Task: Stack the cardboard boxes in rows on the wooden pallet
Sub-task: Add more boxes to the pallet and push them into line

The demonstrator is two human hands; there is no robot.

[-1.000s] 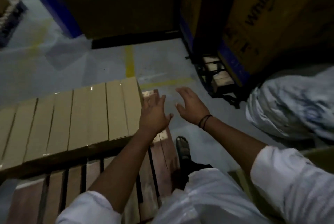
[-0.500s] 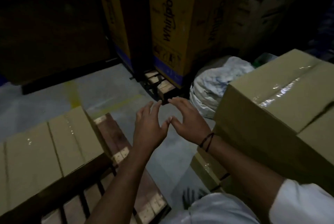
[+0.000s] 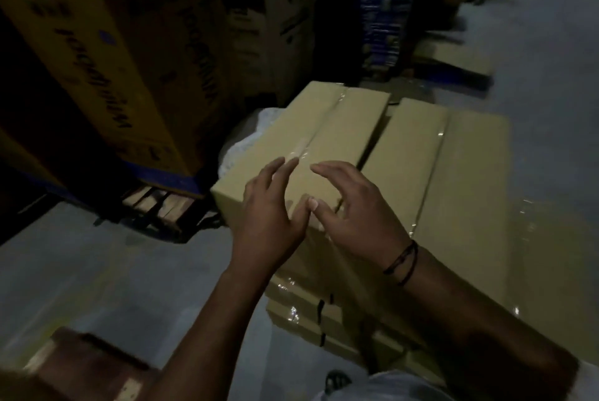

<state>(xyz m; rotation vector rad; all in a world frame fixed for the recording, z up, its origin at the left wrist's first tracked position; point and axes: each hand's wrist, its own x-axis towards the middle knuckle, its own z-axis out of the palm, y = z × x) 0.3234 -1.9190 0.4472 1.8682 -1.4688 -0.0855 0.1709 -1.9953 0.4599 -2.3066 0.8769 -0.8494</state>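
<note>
The left hand (image 3: pixel 269 206) and the right hand (image 3: pixel 356 209) are held side by side over the near end of a tan cardboard box sealed with clear tape along its top seam (image 3: pixel 311 138), their thumbs almost meeting. The fingers (image 3: pixel 282 167) of both hands are spread and loosely bent, released and grasping nothing; whether the palms touch the cardboard cannot be told in the dim, blurred light. That box lies on top of a stack, with a second tan taped cardboard box (image 3: pixel 453 180) just beside it on the right at the same height and flatter tan boxes (image 3: pixel 301 310) beneath them. A thin black cord bracelet (image 3: pixel 402 261) circles the right wrist. A corner of the reddish-brown wooden pallet (image 3: pixel 87 365) shows at the lower left, well apart from the stack across the grey concrete floor (image 3: pixel 97 271). A tall yellow carton with blue bands and dark lettering (image 3: pixel 113 60) stands at the left on a low slatted wooden base (image 3: pixel 155 203). A crumpled white sack (image 3: pixel 243 144) sits between that carton and the stack. A sandalled foot (image 3: pixel 337 381) shows at the bottom edge.
</note>
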